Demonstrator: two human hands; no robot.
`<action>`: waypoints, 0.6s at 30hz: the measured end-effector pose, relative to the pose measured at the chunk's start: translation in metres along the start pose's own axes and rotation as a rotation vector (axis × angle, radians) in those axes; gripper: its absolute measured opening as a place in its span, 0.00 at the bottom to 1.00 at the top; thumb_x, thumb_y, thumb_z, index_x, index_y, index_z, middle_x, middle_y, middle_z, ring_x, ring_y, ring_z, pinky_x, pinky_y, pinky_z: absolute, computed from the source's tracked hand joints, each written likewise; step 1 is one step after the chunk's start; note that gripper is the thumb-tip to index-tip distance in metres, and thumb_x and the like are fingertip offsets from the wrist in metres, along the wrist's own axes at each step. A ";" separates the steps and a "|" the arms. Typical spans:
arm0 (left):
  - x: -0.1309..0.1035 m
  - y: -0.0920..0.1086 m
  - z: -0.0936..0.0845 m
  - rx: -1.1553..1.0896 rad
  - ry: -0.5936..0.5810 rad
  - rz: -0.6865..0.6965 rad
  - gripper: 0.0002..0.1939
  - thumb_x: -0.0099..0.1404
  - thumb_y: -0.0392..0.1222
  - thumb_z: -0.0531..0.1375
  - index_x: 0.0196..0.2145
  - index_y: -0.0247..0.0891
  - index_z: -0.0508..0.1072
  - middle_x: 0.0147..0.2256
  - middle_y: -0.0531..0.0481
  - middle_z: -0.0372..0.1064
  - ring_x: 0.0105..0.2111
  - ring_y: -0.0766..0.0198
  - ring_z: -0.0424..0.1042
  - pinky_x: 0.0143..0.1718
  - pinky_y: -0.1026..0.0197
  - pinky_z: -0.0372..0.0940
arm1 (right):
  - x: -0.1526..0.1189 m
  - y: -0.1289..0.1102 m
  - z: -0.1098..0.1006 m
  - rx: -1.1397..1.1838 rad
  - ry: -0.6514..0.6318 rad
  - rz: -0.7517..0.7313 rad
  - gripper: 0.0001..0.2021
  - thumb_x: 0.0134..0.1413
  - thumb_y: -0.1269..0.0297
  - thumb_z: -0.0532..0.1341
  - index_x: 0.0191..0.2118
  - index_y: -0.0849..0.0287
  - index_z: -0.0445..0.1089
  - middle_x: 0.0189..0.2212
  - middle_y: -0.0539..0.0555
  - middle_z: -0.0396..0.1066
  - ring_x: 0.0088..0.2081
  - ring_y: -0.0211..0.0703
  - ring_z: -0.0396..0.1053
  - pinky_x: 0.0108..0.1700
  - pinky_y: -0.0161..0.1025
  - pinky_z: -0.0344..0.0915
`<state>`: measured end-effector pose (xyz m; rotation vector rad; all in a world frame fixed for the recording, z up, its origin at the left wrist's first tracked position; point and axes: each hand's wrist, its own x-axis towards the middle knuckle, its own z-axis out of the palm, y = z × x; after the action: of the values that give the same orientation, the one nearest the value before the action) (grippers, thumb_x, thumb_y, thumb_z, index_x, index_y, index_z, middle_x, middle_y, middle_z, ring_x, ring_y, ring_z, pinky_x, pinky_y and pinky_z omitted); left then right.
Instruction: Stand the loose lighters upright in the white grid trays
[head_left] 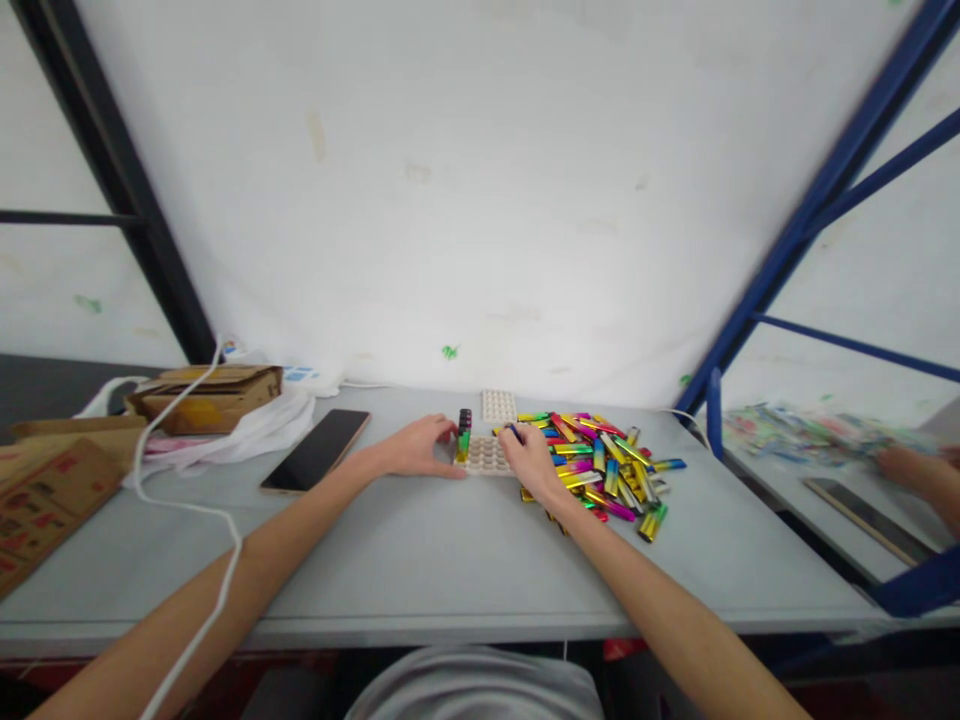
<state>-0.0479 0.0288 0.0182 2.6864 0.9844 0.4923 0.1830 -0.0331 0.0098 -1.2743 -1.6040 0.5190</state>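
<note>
A smartphone lies left of the person's left hand, whose fingers and thumb are parted around the end of a socketed tray. One row of lighters stands there; most visible sockets are unfilled, so the work looks barely begun. The right hand pinches a small dark item over the tray's right side. Behind sits a second tray; rightward, many metallic lighters lie heaped.
</note>
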 end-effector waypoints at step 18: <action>0.000 -0.013 0.003 -0.091 -0.015 0.009 0.39 0.52 0.72 0.68 0.47 0.36 0.76 0.41 0.44 0.71 0.41 0.53 0.71 0.44 0.57 0.65 | -0.003 -0.016 -0.011 -0.280 -0.231 -0.356 0.20 0.71 0.53 0.56 0.28 0.57 0.66 0.23 0.49 0.69 0.26 0.40 0.64 0.32 0.36 0.55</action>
<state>-0.0543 0.0376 0.0110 2.6116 0.9232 0.5057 0.1849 -0.0440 0.0265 -1.1196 -2.1029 0.2290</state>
